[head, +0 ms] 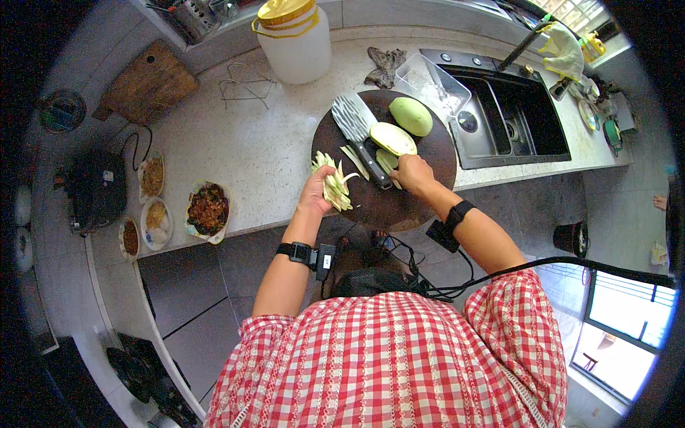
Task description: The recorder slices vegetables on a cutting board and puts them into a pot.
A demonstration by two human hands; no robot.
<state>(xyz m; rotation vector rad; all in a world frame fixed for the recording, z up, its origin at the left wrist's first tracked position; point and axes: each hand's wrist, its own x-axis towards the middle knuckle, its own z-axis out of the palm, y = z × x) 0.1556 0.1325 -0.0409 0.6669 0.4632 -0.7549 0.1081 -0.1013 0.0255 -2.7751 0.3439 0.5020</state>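
My left hand (pixel 317 191) holds a bundle of pale green vegetable strips (pixel 336 183) over the left edge of a round dark cutting board (pixel 385 206). At the board's right part my right hand (pixel 413 174) touches cut pieces of the pale green vegetable (pixel 386 159); its fingertips are partly hidden. A cleaver (pixel 355 117) with a black handle lies between the hands, its blade pointing away from me. Beside it rests a cut half of the vegetable (pixel 393 139), and behind that a peeled whole-looking one (pixel 411 116). A few strips (pixel 355 162) lie left of the handle.
Behind the board are a clear plastic container (pixel 433 83), a dark rag (pixel 384 65) and a white bucket with yellow lid (pixel 296 48). A double sink (pixel 503 117) is at right. Several dishes of food, one a plate (pixel 208 209), stand at left. Cables hang near my right arm.
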